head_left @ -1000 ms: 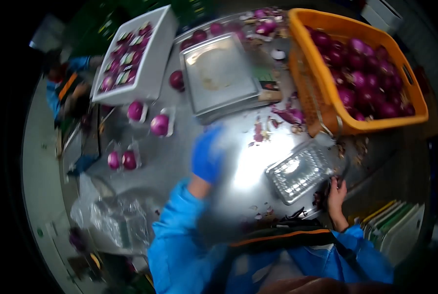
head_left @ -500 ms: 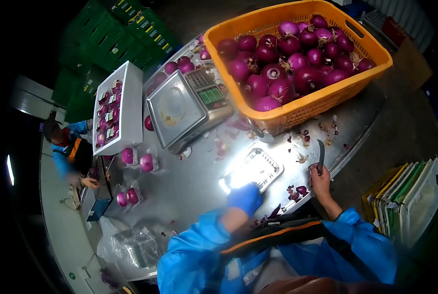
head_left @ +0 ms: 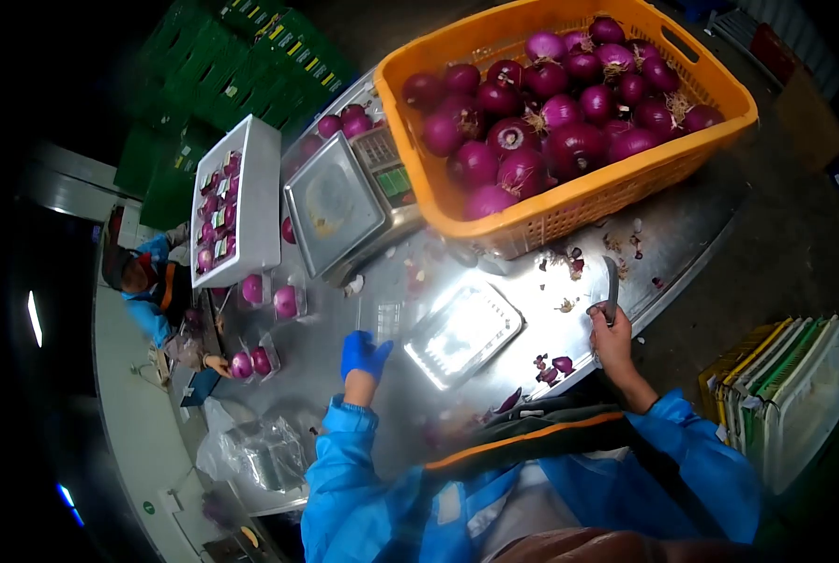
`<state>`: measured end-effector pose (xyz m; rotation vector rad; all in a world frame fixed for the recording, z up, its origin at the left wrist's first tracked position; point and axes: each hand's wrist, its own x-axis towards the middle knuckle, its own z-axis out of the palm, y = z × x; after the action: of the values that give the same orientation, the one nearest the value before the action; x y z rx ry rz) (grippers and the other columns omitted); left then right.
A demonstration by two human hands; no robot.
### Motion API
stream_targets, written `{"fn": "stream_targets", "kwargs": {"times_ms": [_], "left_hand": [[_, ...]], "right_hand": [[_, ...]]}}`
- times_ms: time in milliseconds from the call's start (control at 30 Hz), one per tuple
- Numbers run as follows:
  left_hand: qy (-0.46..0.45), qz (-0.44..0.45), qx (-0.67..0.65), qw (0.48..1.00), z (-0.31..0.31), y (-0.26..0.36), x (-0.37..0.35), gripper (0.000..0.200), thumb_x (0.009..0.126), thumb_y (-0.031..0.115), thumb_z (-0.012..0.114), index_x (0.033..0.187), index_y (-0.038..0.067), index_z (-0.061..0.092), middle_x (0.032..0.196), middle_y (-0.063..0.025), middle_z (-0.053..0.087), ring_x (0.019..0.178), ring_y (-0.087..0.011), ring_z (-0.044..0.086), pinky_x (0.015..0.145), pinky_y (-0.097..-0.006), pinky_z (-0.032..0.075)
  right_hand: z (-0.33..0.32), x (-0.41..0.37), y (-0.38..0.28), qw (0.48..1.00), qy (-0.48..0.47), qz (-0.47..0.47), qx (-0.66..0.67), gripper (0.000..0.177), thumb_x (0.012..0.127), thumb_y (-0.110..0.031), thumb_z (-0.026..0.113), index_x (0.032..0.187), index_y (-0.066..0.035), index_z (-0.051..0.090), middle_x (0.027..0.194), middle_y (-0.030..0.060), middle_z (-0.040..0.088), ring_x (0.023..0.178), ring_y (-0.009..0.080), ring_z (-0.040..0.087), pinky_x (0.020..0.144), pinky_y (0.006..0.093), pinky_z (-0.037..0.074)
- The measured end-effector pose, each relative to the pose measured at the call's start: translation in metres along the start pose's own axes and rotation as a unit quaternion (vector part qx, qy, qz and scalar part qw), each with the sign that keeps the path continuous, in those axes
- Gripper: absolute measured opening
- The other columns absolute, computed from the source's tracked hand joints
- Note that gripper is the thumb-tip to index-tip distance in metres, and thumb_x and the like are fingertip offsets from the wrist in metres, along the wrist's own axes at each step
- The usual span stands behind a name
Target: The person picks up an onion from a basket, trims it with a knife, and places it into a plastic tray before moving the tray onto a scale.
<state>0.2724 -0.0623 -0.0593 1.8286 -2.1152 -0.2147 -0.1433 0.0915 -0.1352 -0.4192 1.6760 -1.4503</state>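
Observation:
My left hand (head_left: 365, 358), in a blue glove, is over the metal table (head_left: 344, 422) with thumb and fingers apart and nothing visible in it. To its right lies a clear plastic tray (head_left: 464, 335), shining in the light. Just beyond the glove is a faint see-through grid shape that I cannot make out. My bare right hand (head_left: 613, 340) is closed around a knife (head_left: 612, 286), whose dark curved blade points up and away. Dark red onion skins (head_left: 556, 368) are scattered between the tray and that hand.
An orange crate (head_left: 541, 225) full of red onions stands at the back, beside a scale (head_left: 340, 208). Left are a white box (head_left: 258, 202) of packed onions and several two-onion packs (head_left: 285, 301). A co-worker's hand (head_left: 217, 364) touches one pack. Stacked baskets (head_left: 776, 375) stand right.
My left hand has moved left, off the clear tray, and its fingers have spread. The tray sits slightly further left. The co-worker's hand has reached a two-onion pack. My right hand still holds the knife.

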Motion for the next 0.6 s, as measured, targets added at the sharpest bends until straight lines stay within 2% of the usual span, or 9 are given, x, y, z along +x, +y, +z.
{"fn": "stream_targets", "kwargs": {"times_ms": [33, 67, 100, 167, 267, 367, 467, 533, 600], "left_hand": [[0.019, 0.008, -0.041, 0.999, 0.001, 0.005, 0.012, 0.037, 0.079, 0.014, 0.077, 0.110, 0.001, 0.061, 0.095, -0.0144, 0.061, 0.090, -0.0312, 0.063, 0.077, -0.0395, 0.051], [0.081, 0.070, -0.089, 0.990, 0.004, 0.008, 0.032, 0.043, 0.079, 0.013, 0.077, 0.116, 0.001, 0.058, 0.103, -0.0151, 0.060, 0.098, -0.0306, 0.062, 0.083, -0.0386, 0.050], [0.142, 0.125, -0.137, 0.972, -0.011, 0.046, 0.062, 0.050, 0.079, 0.011, 0.078, 0.122, 0.001, 0.056, 0.110, -0.0157, 0.059, 0.106, -0.0301, 0.061, 0.090, -0.0377, 0.050], [0.109, 0.211, -0.268, 0.934, -0.048, 0.145, 0.107, 0.055, 0.078, 0.008, 0.077, 0.128, 0.002, 0.054, 0.122, -0.0171, 0.058, 0.114, -0.0309, 0.058, 0.099, -0.0366, 0.045], [-0.002, 0.455, -0.184, 0.871, -0.061, 0.265, 0.165, 0.061, 0.077, 0.005, 0.076, 0.133, 0.002, 0.051, 0.138, -0.0149, 0.052, 0.124, -0.0328, 0.052, 0.105, -0.0392, 0.041], [-0.168, 0.556, -0.149, 0.800, -0.021, 0.356, 0.206, 0.081, 0.072, 0.011, 0.079, 0.144, 0.015, 0.040, 0.142, -0.0164, 0.044, 0.126, -0.0386, 0.046, 0.106, -0.0453, 0.042], [-0.202, 0.593, 0.054, 0.778, 0.065, 0.398, 0.245, 0.099, 0.067, 0.025, 0.084, 0.150, 0.022, 0.029, 0.142, -0.0194, 0.042, 0.126, -0.0407, 0.047, 0.102, -0.0492, 0.046], [-0.233, 0.516, 0.146, 0.811, 0.090, 0.412, 0.242, 0.103, 0.065, 0.031, 0.084, 0.150, 0.021, 0.029, 0.135, -0.0224, 0.046, 0.122, -0.0418, 0.050, 0.100, -0.0485, 0.047], [-0.281, 0.499, 0.108, 0.812, 0.099, 0.413, 0.248, 0.102, 0.065, 0.033, 0.083, 0.150, 0.020, 0.028, 0.131, -0.0238, 0.048, 0.120, -0.0426, 0.051, 0.099, -0.0473, 0.047]], "right_hand": [[-0.001, 0.002, -0.003, 1.000, 0.002, -0.008, -0.017, 0.015, 0.090, -0.017, 0.061, 0.094, -0.003, 0.063, 0.070, -0.0012, 0.054, 0.056, 0.0070, 0.048, 0.053, 0.0258, 0.042], [-0.002, 0.002, -0.003, 0.999, 0.005, -0.013, -0.034, 0.015, 0.090, -0.017, 0.061, 0.095, -0.003, 0.063, 0.070, -0.0008, 0.054, 0.058, 0.0076, 0.049, 0.055, 0.0263, 0.043], [-0.005, 0.003, -0.002, 0.999, 0.003, -0.012, -0.043, 0.016, 0.090, -0.017, 0.061, 0.096, -0.002, 0.063, 0.072, -0.0003, 0.055, 0.061, 0.0082, 0.050, 0.057, 0.0268, 0.044], [-0.010, 0.010, -0.001, 0.998, -0.004, -0.014, -0.060, 0.017, 0.091, -0.016, 0.060, 0.097, -0.002, 0.063, 0.074, 0.0007, 0.057, 0.065, 0.0093, 0.052, 0.062, 0.0279, 0.045], [-0.014, 0.018, -0.002, 0.999, -0.015, -0.026, -0.042, 0.017, 0.091, -0.016, 0.060, 0.098, -0.001, 0.063, 0.076, 0.0025, 0.058, 0.069, 0.0105, 0.054, 0.065, 0.0288, 0.046], [-0.019, 0.024, -0.006, 0.998, -0.006, -0.038, -0.051, 0.017, 0.090, -0.017, 0.061, 0.098, -0.001, 0.063, 0.078, 0.0044, 0.060, 0.070, 0.0123, 0.055, 0.066, 0.0298, 0.047], [-0.028, 0.036, 0.009, 0.994, 0.041, -0.088, -0.042, 0.006, 0.094, -0.009, 0.059, 0.095, -0.003, 0.058, 0.063, -0.0027, 0.050, 0.050, 0.0046, 0.043, 0.046, 0.0226, 0.034], [-0.033, 0.042, 0.009, 0.991, 0.068, -0.102, -0.045, 0.004, 0.094, -0.006, 0.059, 0.093, -0.003, 0.057, 0.059, -0.0047, 0.046, 0.044, 0.0024, 0.039, 0.040, 0.0207, 0.030], [-0.041, 0.045, 0.016, 0.991, 0.081, -0.104, -0.031, 0.005, 0.094, -0.006, 0.059, 0.092, -0.003, 0.057, 0.059, -0.0047, 0.047, 0.044, 0.0025, 0.039, 0.040, 0.0206, 0.030]]}}
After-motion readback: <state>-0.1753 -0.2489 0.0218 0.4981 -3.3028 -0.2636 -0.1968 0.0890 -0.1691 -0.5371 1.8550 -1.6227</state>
